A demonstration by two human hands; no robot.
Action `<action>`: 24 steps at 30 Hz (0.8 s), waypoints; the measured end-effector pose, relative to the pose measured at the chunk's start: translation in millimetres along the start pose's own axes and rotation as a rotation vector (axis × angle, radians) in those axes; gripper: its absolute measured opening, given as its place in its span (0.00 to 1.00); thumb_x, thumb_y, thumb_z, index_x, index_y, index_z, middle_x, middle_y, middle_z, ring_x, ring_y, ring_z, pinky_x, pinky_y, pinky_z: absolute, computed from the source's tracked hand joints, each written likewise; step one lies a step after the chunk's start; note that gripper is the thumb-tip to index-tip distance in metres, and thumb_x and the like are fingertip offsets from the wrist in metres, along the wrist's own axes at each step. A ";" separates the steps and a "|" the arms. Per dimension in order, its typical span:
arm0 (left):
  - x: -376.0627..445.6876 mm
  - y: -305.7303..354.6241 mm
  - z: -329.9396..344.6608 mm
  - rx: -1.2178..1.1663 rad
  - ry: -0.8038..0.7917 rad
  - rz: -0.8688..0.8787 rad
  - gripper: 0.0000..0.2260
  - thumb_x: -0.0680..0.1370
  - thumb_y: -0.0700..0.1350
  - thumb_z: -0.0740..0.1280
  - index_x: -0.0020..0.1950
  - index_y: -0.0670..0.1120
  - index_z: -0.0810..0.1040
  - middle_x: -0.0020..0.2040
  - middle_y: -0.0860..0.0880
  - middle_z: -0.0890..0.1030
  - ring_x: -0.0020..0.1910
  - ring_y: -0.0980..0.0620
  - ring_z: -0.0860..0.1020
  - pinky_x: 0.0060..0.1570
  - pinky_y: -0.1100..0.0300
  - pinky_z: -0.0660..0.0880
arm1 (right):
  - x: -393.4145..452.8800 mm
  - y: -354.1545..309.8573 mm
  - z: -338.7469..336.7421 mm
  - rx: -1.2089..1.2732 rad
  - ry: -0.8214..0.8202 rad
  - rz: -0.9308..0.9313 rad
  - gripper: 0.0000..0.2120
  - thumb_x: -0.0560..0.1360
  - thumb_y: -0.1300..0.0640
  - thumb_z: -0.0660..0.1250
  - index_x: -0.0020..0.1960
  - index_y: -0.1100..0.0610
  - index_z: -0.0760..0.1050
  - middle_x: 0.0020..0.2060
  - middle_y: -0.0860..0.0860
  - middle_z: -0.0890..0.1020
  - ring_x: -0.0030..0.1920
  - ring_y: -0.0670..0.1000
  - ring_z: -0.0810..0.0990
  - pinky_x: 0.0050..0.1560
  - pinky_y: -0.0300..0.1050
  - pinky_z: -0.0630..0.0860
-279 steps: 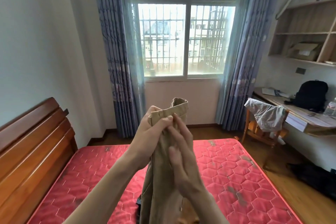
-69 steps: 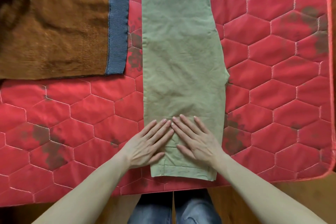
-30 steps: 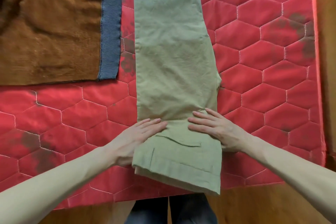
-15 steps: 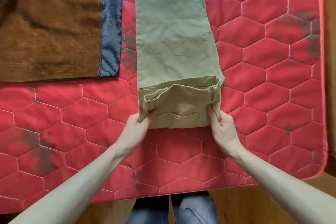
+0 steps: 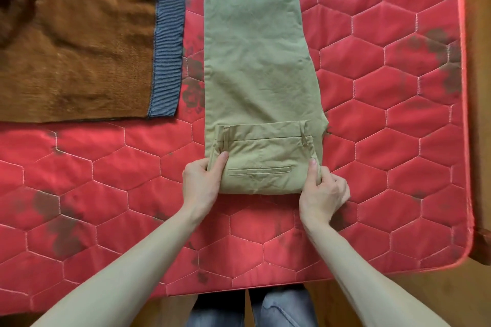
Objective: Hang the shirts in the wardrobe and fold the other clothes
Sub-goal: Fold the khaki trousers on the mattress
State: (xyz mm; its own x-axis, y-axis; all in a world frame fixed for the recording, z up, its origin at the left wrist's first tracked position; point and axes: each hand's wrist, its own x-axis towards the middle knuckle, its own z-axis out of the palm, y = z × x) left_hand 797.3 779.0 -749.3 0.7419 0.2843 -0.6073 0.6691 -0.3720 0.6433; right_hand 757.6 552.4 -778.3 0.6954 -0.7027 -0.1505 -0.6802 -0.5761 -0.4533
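Observation:
Khaki trousers point(image 5: 255, 48) lie lengthwise on the red quilted mattress point(image 5: 385, 146), legs running away from me. Their waist end is folded over onto the legs, showing the waistband, belt loops and a back pocket. My left hand point(image 5: 203, 180) pinches the left side of that fold, thumb on top. My right hand point(image 5: 322, 190) pinches the right side the same way, fingers curled under the edge.
A brown fuzzy sweater point(image 5: 77, 42) with a blue ribbed hem point(image 5: 168, 42) lies flat to the left of the trousers. The mattress edge runs along the right and near side, with wooden floor point(image 5: 475, 87) beyond. My jeans-clad legs point(image 5: 252, 308) stand at the near edge.
The waist end, which my hands were lifting half a second ago, now lies folded flat on the legs. Both hands still pinch its sides.

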 end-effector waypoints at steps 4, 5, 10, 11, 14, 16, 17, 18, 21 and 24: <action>-24.6 10.0 8.8 0.096 0.242 0.081 0.09 0.81 0.51 0.69 0.54 0.47 0.75 0.48 0.52 0.77 0.49 0.47 0.76 0.48 0.49 0.71 | -3.9 -15.8 -8.3 -0.080 0.105 -0.137 0.13 0.82 0.52 0.62 0.64 0.55 0.77 0.61 0.55 0.79 0.65 0.61 0.74 0.73 0.60 0.63; -29.7 12.9 9.8 0.174 0.320 0.155 0.13 0.80 0.46 0.69 0.62 0.45 0.72 0.56 0.48 0.75 0.56 0.46 0.74 0.55 0.49 0.71 | -3.8 -20.0 -10.6 -0.093 0.101 -0.289 0.16 0.83 0.54 0.61 0.68 0.56 0.74 0.66 0.55 0.76 0.70 0.60 0.72 0.76 0.59 0.59; -18.4 19.8 24.3 0.671 0.072 0.886 0.23 0.80 0.40 0.64 0.76 0.40 0.70 0.76 0.40 0.69 0.77 0.40 0.66 0.77 0.46 0.62 | 7.2 -36.4 -6.8 -0.239 -0.212 -1.022 0.24 0.86 0.54 0.56 0.81 0.58 0.64 0.81 0.55 0.63 0.83 0.56 0.57 0.81 0.60 0.54; -9.6 18.1 27.6 0.754 0.003 0.935 0.24 0.82 0.43 0.62 0.79 0.40 0.68 0.79 0.41 0.67 0.80 0.41 0.63 0.79 0.45 0.59 | 13.7 -34.9 -1.6 -0.286 -0.245 -1.100 0.25 0.86 0.51 0.56 0.81 0.58 0.63 0.82 0.55 0.62 0.83 0.55 0.57 0.81 0.60 0.56; 14.9 0.6 30.2 0.943 -0.083 0.876 0.29 0.85 0.54 0.58 0.83 0.43 0.60 0.83 0.42 0.59 0.83 0.42 0.55 0.81 0.44 0.55 | 37.9 -24.9 9.9 -0.337 -0.347 -1.170 0.30 0.85 0.43 0.57 0.82 0.58 0.62 0.82 0.54 0.61 0.83 0.55 0.57 0.81 0.59 0.58; 23.3 -12.9 28.4 0.989 -0.092 0.805 0.33 0.84 0.61 0.56 0.84 0.47 0.57 0.84 0.42 0.54 0.84 0.40 0.51 0.81 0.41 0.54 | 50.3 -16.1 12.7 -0.323 -0.400 -1.115 0.33 0.83 0.40 0.58 0.82 0.57 0.60 0.82 0.54 0.60 0.83 0.55 0.55 0.82 0.58 0.55; 24.2 -16.4 28.2 1.000 -0.088 0.783 0.34 0.83 0.63 0.56 0.85 0.48 0.56 0.85 0.42 0.53 0.84 0.39 0.49 0.80 0.39 0.54 | 54.5 -11.9 12.3 -0.318 -0.427 -1.084 0.34 0.83 0.40 0.58 0.83 0.56 0.59 0.83 0.54 0.58 0.84 0.54 0.53 0.82 0.57 0.53; 24.0 -17.5 28.9 1.002 -0.080 0.772 0.34 0.83 0.63 0.56 0.85 0.49 0.55 0.85 0.42 0.51 0.84 0.39 0.49 0.80 0.39 0.54 | 58.1 -9.3 11.3 -0.313 -0.454 -1.062 0.35 0.82 0.39 0.58 0.83 0.56 0.57 0.83 0.53 0.57 0.84 0.54 0.51 0.82 0.56 0.52; 23.9 -15.3 24.6 0.993 -0.090 0.805 0.35 0.83 0.63 0.57 0.85 0.48 0.53 0.85 0.42 0.50 0.84 0.40 0.48 0.80 0.39 0.54 | 72.0 -8.1 4.9 -0.357 -0.523 -1.106 0.36 0.82 0.38 0.56 0.84 0.54 0.54 0.84 0.52 0.54 0.84 0.52 0.50 0.82 0.57 0.54; 32.1 -17.2 0.3 1.017 -0.166 0.939 0.32 0.84 0.58 0.56 0.85 0.46 0.54 0.85 0.42 0.51 0.84 0.42 0.48 0.79 0.40 0.57 | 97.7 -6.4 -10.6 -0.466 -0.582 -1.301 0.37 0.83 0.35 0.53 0.85 0.53 0.51 0.84 0.51 0.53 0.84 0.52 0.49 0.80 0.58 0.58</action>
State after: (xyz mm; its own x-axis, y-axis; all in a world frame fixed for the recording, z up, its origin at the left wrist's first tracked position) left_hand 809.6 794.3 -780.0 0.8291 -0.5068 -0.2363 -0.4474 -0.8547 0.2633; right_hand 827.4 483.0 -780.8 0.7722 0.5873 -0.2424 0.5369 -0.8072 -0.2455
